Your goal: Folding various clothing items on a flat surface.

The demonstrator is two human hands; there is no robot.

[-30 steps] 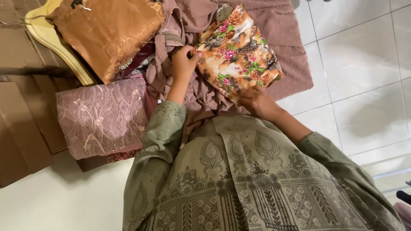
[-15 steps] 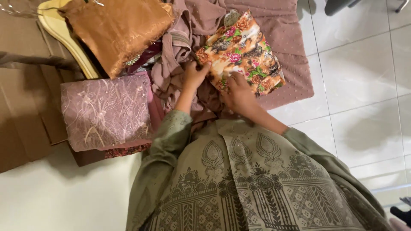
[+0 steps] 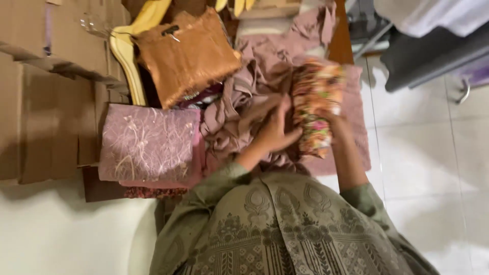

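A folded floral cloth (image 3: 315,99) in orange, pink and green stands on edge over a heap of mauve fabric (image 3: 254,71). My left hand (image 3: 275,130) lies flat against its left side, fingers spread and thumb on the cloth. My right hand (image 3: 333,122) grips it from the right and is mostly hidden behind it. The cloth is blurred by motion. My green patterned sleeves and garment (image 3: 285,229) fill the lower part of the view.
A brown folded cloth (image 3: 186,56) and a pink folded cloth with pale threads (image 3: 147,142) lie left of the heap. Flattened cardboard (image 3: 46,102) and a yellow hanger (image 3: 127,61) sit far left. White tiled floor (image 3: 423,168) and dark furniture (image 3: 433,56) are on the right.
The floral cloth lay flat and has been folded up onto its edge between my hands. My left hand moved right onto it. The camera view shifted left and down.
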